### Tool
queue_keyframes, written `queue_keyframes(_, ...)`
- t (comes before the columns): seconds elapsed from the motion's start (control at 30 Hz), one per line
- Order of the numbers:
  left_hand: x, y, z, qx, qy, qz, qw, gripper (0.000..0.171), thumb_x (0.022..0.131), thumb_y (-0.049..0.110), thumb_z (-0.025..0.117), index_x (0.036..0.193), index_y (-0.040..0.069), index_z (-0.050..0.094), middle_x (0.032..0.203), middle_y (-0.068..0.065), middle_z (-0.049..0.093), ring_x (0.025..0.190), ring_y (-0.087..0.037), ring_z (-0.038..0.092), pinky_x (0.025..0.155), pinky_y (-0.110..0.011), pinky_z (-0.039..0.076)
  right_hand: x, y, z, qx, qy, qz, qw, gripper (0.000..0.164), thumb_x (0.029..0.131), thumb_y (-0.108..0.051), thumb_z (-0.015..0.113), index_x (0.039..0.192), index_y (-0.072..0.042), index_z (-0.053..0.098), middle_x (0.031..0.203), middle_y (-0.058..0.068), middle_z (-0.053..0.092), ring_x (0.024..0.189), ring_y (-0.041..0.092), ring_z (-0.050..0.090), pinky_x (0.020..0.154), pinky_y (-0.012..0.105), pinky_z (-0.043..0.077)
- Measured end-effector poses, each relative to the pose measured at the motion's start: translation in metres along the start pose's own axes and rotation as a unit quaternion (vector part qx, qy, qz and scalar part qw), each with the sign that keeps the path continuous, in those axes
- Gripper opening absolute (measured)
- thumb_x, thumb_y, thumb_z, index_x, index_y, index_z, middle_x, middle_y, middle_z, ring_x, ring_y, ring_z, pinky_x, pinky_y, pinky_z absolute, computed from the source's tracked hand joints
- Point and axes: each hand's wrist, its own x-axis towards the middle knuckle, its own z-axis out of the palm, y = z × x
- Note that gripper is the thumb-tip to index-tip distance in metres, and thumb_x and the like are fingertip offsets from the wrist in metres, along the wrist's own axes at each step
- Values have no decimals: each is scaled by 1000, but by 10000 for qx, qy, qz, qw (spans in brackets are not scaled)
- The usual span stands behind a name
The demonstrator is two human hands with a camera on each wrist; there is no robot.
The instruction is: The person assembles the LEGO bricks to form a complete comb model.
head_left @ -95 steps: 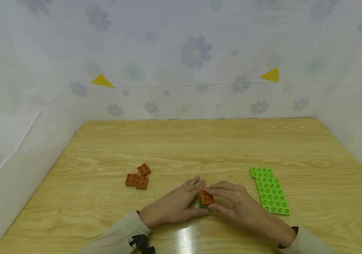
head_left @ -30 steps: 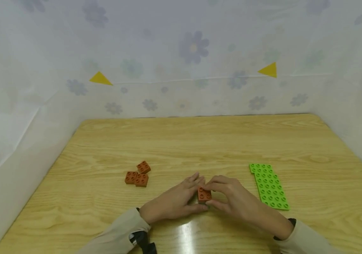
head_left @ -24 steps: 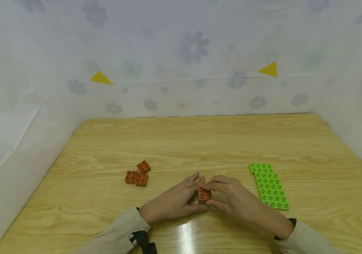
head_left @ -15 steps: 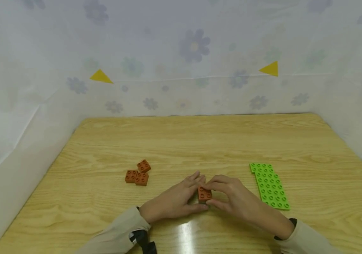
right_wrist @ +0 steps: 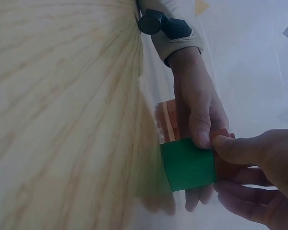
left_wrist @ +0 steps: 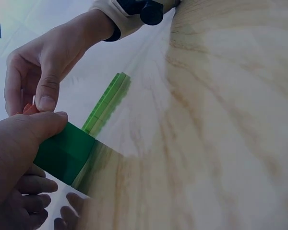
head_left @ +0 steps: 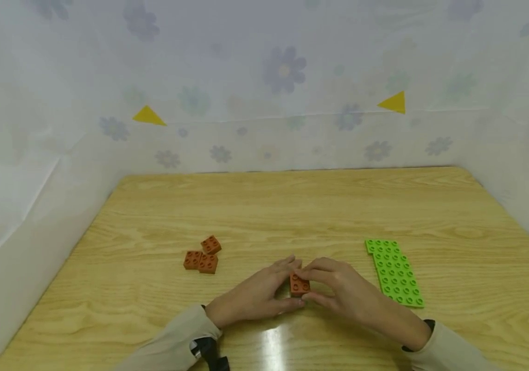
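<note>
A reddish-brown toy brick [head_left: 300, 286] with studs sits on top of a dark green block [right_wrist: 189, 165], close to the table's near side. My left hand [head_left: 259, 293] grips the green block from the left, thumb on the near face and fingers on the far side. From the right, my right hand [head_left: 354, 293] pinches the brown brick between thumb and fingers. Both wrist views show the green block's plain side; the right wrist view has the brown brick against its stud end. In the head view the green block is mostly hidden beneath the brick and hands.
Three loose reddish-brown bricks [head_left: 207, 263] lie grouped at the left of the wooden table [head_left: 292, 206]. To the right lies a flat bright green studded plate [head_left: 396, 273]. White flowered sheeting [head_left: 264, 144] with two yellow triangles encloses the back and sides.
Compared with about three seconds ago, the brown brick is turned slightly and less green shows at its left edge. The right hand has shifted a little left. Over the last second, both hands stay nearly still.
</note>
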Motion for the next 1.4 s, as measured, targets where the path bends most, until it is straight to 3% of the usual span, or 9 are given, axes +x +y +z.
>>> queue_keyframes(0.2, 1, -2, 2, -304, 108, 205, 9993, 63, 95, 46, 58, 148, 17, 39, 153, -10, 34, 143, -28, 25, 113, -48, 29, -2, -2, -2, -371, 25, -20, 9993, 39, 80, -21, 79, 114, -3, 70, 110, 7, 66, 96, 21, 67, 77, 28, 57)
queue_keyframes(0.37, 1, -1, 1, -322, 112, 141, 9993, 69, 95, 48, 57, 150, 11, 36, 153, -15, 32, 142, -27, 28, 113, -45, 29, -4, 7, -21, -656, 298, 160, 9973, 46, 82, -31, 77, 118, -4, 68, 115, 8, 66, 100, 23, 66, 78, 35, 58)
queue_keyframes(0.53, 0, 0, 1, -234, 52, -26, 9997, 75, 94, 50, 57, 150, 5, 34, 154, -16, 29, 141, -26, 30, 113, -42, 29, -17, 38, -55, -1168, 464, 456, 9910, 38, 75, -10, 82, 110, -2, 71, 105, 12, 70, 89, 26, 69, 69, 37, 58)
queue_keyframes(0.7, 0, -1, 1, -277, 36, -20, 9996, 75, 95, 50, 56, 150, 6, 33, 154, -16, 29, 141, -26, 30, 114, -41, 29, -47, 75, -78, -1535, 20, 1313, 9794, 25, 72, 2, 81, 96, -2, 75, 93, 12, 71, 79, 29, 69, 63, 38, 57)
queue_keyframes(0.87, -1, -3, 0, -379, 69, 25, 9993, 76, 95, 49, 56, 151, 5, 30, 154, -12, 31, 140, -23, 32, 113, -38, 30, -68, 97, -85, -1592, -416, 1949, 9669, 17, 75, 5, 76, 91, -2, 76, 91, 12, 71, 83, 33, 68, 68, 44, 57)
queue_keyframes(1.0, -1, -4, 0, -415, 69, 81, 9991, 75, 95, 48, 56, 151, 5, 30, 154, -10, 32, 139, -21, 34, 113, -37, 31, -71, 104, -86, -1479, -599, 2149, 9635, 17, 79, 3, 74, 95, 0, 75, 96, 16, 71, 89, 37, 67, 72, 47, 56)
queue_keyframes(1.13, 0, -5, -1, -438, 50, 114, 9990, 74, 96, 49, 55, 150, 5, 32, 154, -10, 31, 140, -21, 32, 113, -36, 30, -68, 105, -87, -1267, -802, 2667, 9520, 21, 84, -4, 72, 103, 4, 72, 104, 23, 68, 95, 43, 64, 76, 52, 54)
queue_keyframes(1.23, 0, -4, -2, -454, 47, 123, 9989, 73, 96, 48, 56, 150, 5, 33, 154, -13, 30, 140, -22, 31, 114, -37, 28, -67, 107, -88, -1178, -826, 2943, 9448, 26, 84, -11, 73, 105, 5, 70, 105, 25, 67, 95, 44, 63, 73, 52, 54)
queue_keyframes(1.4, 0, -3, -2, -444, 42, 116, 9989, 72, 96, 47, 56, 150, 5, 34, 153, -15, 30, 140, -25, 32, 114, -37, 28, -71, 113, -89, -1064, -683, 3070, 9433, 28, 81, -14, 77, 102, 2, 68, 99, 23, 67, 89, 42, 63, 69, 49, 55)
